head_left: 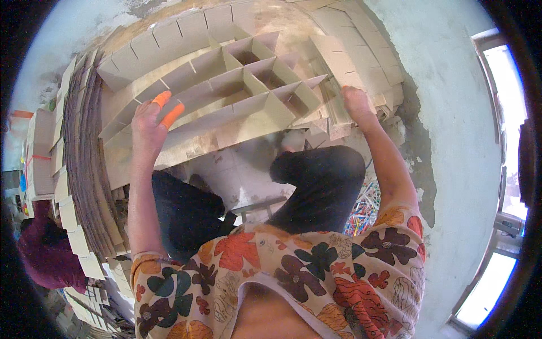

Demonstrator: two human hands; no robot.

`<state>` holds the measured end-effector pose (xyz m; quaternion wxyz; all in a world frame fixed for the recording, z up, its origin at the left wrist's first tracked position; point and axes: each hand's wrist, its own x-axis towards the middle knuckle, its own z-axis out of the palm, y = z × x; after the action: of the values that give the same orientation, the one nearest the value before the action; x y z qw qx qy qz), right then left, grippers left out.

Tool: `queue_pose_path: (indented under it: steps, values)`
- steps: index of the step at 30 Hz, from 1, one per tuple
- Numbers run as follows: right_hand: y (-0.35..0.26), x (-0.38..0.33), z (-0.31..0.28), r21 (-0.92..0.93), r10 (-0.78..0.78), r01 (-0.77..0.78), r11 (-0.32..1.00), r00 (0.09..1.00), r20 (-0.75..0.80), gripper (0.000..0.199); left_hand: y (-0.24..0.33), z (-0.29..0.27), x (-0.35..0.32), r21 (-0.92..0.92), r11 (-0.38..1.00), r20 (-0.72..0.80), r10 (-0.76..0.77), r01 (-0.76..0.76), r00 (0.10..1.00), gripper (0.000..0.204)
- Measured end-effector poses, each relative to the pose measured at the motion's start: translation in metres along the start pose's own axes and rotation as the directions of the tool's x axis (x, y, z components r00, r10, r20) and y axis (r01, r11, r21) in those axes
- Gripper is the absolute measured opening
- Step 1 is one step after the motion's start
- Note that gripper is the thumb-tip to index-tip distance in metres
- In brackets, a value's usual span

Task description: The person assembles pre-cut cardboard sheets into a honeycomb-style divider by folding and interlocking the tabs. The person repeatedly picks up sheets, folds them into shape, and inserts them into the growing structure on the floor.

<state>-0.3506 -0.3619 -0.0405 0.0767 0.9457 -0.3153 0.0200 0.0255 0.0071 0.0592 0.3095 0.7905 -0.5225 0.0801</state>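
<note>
Cardboard cell divider grid (237, 93) held out over my knees. My left hand (148, 127) grips its near-left edge; right hand (357, 104) clamps the right corner. Looks light, floppy, crush-prone: I'd hold outer strips, not inner slots.

both arms are reaching forward from the floral sleeves. the left hand (148, 121) is curling its fingers, two of them wearing orange tips. the right hand (357, 103) is pointing away, its fingers hidden, well apart from the left hand.
</note>
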Motion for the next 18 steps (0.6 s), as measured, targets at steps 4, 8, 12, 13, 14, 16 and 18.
queue_pose_path:
  steps: [4,8,12,13,14,16,18]
  values:
    - [-0.005,0.002,-0.037,0.027,0.129,-0.127,0.992,0.985,-0.114,0.007,0.003,-0.005,-0.010,-0.025,1.000,-0.014,-0.009,0.009,1.000,0.038]
    - [-0.016,0.004,-0.075,-0.137,0.227,-0.256,0.957,0.953,-0.199,0.010,0.011,0.001,-0.013,-0.019,0.999,-0.032,0.040,-0.041,0.999,0.034]
    - [-0.033,0.015,-0.118,-0.039,0.403,-0.416,0.908,0.896,-0.187,0.013,0.019,0.007,-0.016,-0.039,0.996,-0.064,0.079,-0.082,0.995,0.035]
    - [-0.031,0.016,-0.130,-0.057,0.378,-0.405,0.912,0.889,-0.258,0.013,0.022,0.007,-0.017,-0.064,0.996,-0.065,0.058,-0.062,0.996,0.035]
    - [-0.027,0.018,-0.140,-0.074,0.351,-0.394,0.916,0.878,-0.327,0.014,0.026,0.008,-0.017,-0.086,0.995,-0.065,0.036,-0.041,0.997,0.036]
    - [-0.035,0.026,-0.171,0.069,0.356,-0.361,0.930,0.838,-0.414,0.017,0.037,0.016,-0.014,-0.232,0.971,-0.067,-0.075,0.057,0.995,0.038]
    - [-0.058,0.034,-0.213,0.381,0.434,-0.279,0.881,0.797,-0.421,0.022,0.058,0.020,-0.005,-0.470,0.859,0.012,-0.223,0.202,0.975,0.039]
